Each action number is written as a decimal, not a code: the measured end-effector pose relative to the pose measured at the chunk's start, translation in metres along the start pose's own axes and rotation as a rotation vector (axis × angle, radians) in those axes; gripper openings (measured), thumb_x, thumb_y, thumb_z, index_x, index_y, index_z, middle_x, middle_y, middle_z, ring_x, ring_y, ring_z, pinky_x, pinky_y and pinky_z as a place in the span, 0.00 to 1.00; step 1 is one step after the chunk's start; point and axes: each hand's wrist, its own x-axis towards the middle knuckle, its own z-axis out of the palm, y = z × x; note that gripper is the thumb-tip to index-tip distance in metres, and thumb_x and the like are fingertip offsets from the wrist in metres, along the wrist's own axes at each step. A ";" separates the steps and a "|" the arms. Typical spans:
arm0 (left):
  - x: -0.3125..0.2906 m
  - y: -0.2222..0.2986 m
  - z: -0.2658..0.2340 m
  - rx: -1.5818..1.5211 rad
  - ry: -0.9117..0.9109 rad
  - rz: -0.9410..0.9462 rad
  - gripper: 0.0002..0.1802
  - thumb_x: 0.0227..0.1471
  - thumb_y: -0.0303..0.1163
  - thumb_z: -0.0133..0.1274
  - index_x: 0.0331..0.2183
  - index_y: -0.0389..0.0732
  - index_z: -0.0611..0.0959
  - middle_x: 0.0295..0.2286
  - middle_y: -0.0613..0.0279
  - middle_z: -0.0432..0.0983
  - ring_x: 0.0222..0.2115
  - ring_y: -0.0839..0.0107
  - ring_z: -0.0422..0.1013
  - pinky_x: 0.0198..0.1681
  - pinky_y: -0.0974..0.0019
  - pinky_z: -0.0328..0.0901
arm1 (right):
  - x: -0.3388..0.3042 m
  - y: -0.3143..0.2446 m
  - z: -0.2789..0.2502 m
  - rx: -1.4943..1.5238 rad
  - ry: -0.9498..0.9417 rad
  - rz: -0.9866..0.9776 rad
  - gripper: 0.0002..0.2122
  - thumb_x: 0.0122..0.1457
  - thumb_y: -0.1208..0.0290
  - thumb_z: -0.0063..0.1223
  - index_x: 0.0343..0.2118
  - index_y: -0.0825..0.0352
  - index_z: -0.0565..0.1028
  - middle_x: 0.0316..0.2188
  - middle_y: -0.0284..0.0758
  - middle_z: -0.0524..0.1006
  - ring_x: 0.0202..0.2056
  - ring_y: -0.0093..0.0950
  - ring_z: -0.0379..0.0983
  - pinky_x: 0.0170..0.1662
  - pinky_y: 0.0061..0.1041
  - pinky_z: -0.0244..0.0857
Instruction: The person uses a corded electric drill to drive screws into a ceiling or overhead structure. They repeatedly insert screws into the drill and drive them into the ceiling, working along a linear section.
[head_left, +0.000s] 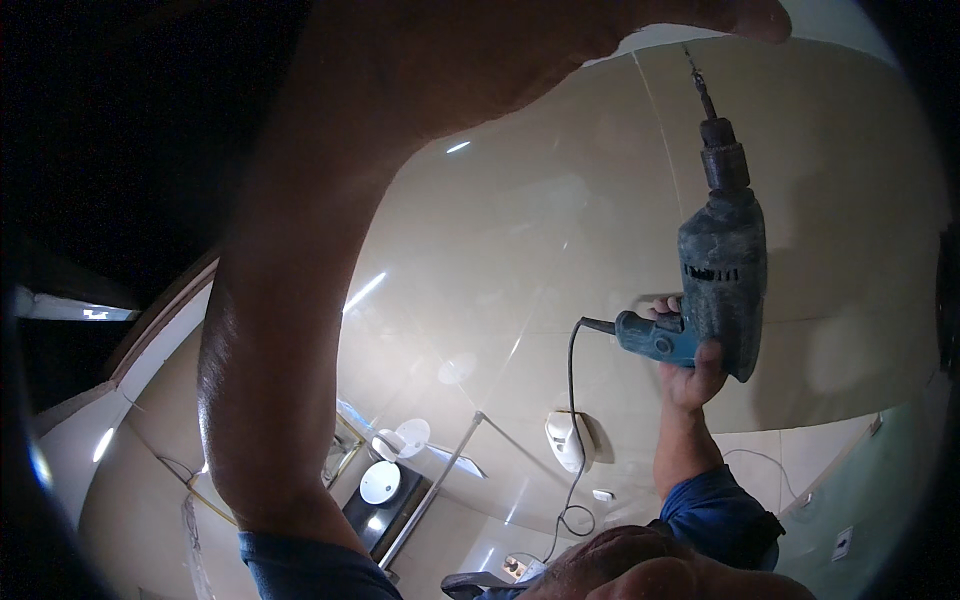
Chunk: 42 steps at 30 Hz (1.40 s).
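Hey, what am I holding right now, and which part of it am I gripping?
Your right hand holds the corded drill by its handle. Whether your left hand holds anything can't be told.

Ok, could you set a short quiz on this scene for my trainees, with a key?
1. Multiple choice: The bare right hand holds a worn blue-grey power drill. Toward which edge of the picture does its slim metal bit point? (a) bottom (b) top (c) left
2. True or false: A round white basin sits on a dark countertop.
3. Fill in: The thin black cable joins the drill at the end of its ____.

Key: 1. b; 2. true; 3. handle
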 end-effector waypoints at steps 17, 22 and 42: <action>-0.006 0.001 0.002 0.074 0.123 -0.044 0.31 0.55 0.52 0.66 0.11 0.49 0.72 0.07 0.72 0.65 0.08 0.84 0.62 0.10 0.72 0.59 | -0.002 -0.010 0.025 -0.123 0.041 0.039 0.37 0.55 0.50 0.67 0.59 0.72 0.66 0.46 0.44 0.76 0.49 0.39 0.75 0.54 0.45 0.71; -0.011 -0.002 -0.002 0.076 0.124 0.044 0.30 0.55 0.53 0.66 0.13 0.46 0.75 0.08 0.72 0.65 0.09 0.83 0.62 0.12 0.70 0.61 | -0.002 -0.014 0.030 -0.084 0.063 0.013 0.41 0.51 0.53 0.73 0.61 0.71 0.64 0.46 0.45 0.77 0.47 0.39 0.77 0.53 0.46 0.74; -0.016 -0.023 -0.006 -0.400 0.088 0.154 0.22 0.54 0.43 0.68 0.31 0.33 0.79 0.21 0.55 0.77 0.22 0.70 0.76 0.27 0.62 0.73 | -0.009 -0.013 0.031 -0.061 -0.030 0.016 0.40 0.53 0.56 0.72 0.64 0.66 0.61 0.49 0.43 0.76 0.50 0.39 0.75 0.56 0.48 0.71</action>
